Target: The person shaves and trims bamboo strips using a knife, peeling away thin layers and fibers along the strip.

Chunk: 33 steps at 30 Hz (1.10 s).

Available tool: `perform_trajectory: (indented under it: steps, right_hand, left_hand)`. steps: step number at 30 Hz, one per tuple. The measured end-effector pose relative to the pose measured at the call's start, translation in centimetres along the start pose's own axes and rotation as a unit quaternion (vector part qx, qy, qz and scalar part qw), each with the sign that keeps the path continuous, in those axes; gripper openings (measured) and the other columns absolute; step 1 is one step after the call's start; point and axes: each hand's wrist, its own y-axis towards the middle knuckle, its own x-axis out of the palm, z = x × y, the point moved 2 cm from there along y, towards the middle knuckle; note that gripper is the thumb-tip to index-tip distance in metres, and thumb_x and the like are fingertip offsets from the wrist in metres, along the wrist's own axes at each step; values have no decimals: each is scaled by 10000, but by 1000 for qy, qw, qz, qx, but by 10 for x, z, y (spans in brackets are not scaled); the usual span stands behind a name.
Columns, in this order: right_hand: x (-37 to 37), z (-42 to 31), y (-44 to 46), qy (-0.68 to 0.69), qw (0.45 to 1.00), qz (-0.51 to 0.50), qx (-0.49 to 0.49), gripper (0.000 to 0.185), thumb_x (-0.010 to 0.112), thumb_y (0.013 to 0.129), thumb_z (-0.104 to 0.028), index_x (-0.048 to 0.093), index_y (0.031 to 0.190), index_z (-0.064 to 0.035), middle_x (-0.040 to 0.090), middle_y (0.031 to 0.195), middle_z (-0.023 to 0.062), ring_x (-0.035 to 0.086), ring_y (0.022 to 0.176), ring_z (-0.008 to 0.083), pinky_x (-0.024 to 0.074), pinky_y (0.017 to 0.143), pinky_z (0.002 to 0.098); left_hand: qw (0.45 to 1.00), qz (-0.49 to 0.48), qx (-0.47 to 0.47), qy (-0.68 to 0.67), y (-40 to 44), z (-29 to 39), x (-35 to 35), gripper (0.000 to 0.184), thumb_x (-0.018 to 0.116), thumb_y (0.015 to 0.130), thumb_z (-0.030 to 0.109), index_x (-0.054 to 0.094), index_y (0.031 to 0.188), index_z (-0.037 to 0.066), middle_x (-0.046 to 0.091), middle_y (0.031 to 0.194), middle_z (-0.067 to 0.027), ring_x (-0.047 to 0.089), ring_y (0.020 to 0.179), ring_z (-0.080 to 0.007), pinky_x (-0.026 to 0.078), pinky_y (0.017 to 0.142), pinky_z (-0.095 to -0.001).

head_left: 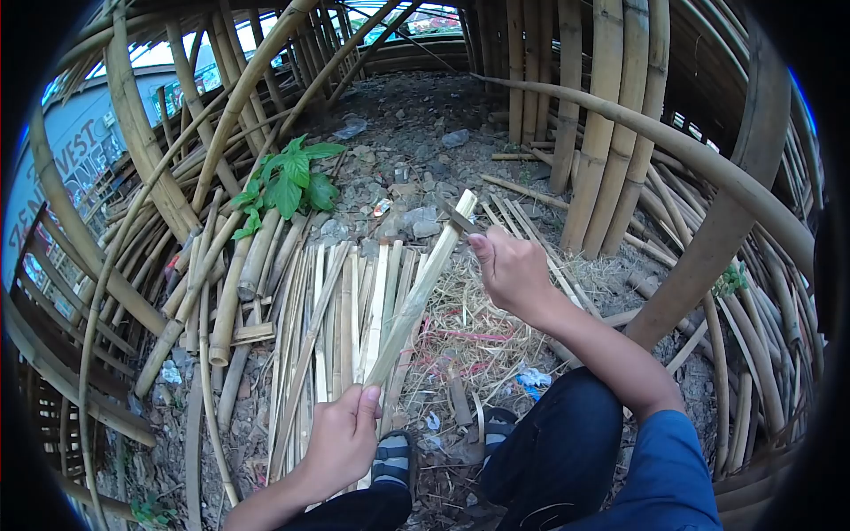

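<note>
My left hand (342, 437) is closed around the lower end of a split bamboo slat (414, 306), which slants up and away to the right. In my right hand (515, 273) is a knife (452, 211), its handle mostly hidden by my fingers. The blade lies across the slat close to its far end and appears to touch it. Beneath the slat, several split bamboo strips (343, 301) lie side by side on the ground. Pale shavings (474, 332) with bits of pink string are heaped below my right forearm.
Upright bamboo poles (611, 133) stand at the right, with a curved pole (673, 137) crossing them. Stacked poles (235, 301) and a leafy green plant (288, 181) are at the left. Stones and plastic scraps litter the ground (398, 133). My sandalled feet (394, 460) are below.
</note>
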Motion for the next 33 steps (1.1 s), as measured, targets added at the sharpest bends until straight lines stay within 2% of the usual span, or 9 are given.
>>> perform_trajectory:
  steps: [3,5,7,9,15,20,23,26,33]
  right_hand:
    - [1,3,-20,35,998,-39,25,474,467,1037,-405,541,728,-54,530,469,103,571,397,303,442,384,416]
    - [-3,-18,-21,70,992,-102,-12,487,454,1038,-414,543,734,-45,543,476,116,582,414,327,450,396,435]
    - [-1,-36,-25,81,989,-120,-40,485,464,1033,-417,544,723,-52,549,482,126,583,413,326,446,388,436]
    - [0,-52,-26,101,980,-139,-105,489,476,1027,-427,542,708,-62,534,468,118,575,398,318,438,376,432]
    - [6,-29,-20,39,988,-128,-77,522,488,1016,-460,552,675,-70,538,474,97,580,390,282,431,364,403]
    - [4,-39,-28,133,979,-134,-80,531,492,1015,-444,574,664,-54,572,519,131,595,433,325,467,415,426]
    - [2,-48,-25,136,975,-150,-88,526,491,1015,-438,585,678,-46,578,525,145,594,442,343,474,429,439]
    - [2,-52,-27,158,974,-145,-76,521,490,1017,-434,590,688,-43,576,521,147,593,443,343,469,427,441]
    - [9,-43,-22,114,975,-166,-92,515,492,1016,-434,590,690,-48,588,524,139,593,430,327,457,412,430]
  left_hand:
    - [999,-25,-28,2,4,0,2,428,459,1064,274,576,771,-15,490,546,-31,434,485,-98,361,472,-303]
    - [998,-36,-51,1,7,-5,4,428,460,1063,274,576,769,-14,488,546,-31,432,484,-100,357,471,-306]
    - [1000,-6,-4,-5,10,-9,6,433,457,1064,277,576,768,-16,483,543,-31,430,483,-101,354,470,-309]
    - [1000,-7,-10,-3,10,-9,6,435,456,1065,279,578,769,-17,483,542,-31,431,484,-102,355,471,-310]
    - [999,-21,-13,22,6,-6,5,440,451,1066,283,584,777,-21,487,540,-36,438,483,-105,364,473,-316]
    - [999,-16,1,30,8,-4,5,446,443,1069,287,585,778,-20,495,539,-39,446,478,-112,369,475,-319]
    - [999,-23,-10,34,6,-4,4,448,440,1069,289,584,779,-19,496,538,-43,450,476,-119,372,478,-318]
    - [999,-2,25,30,6,-6,4,446,440,1069,290,585,781,-18,490,536,-45,448,473,-121,373,475,-320]
    - [999,3,30,41,4,-4,3,425,448,1065,269,595,795,-24,520,541,-73,506,476,-152,409,486,-330]
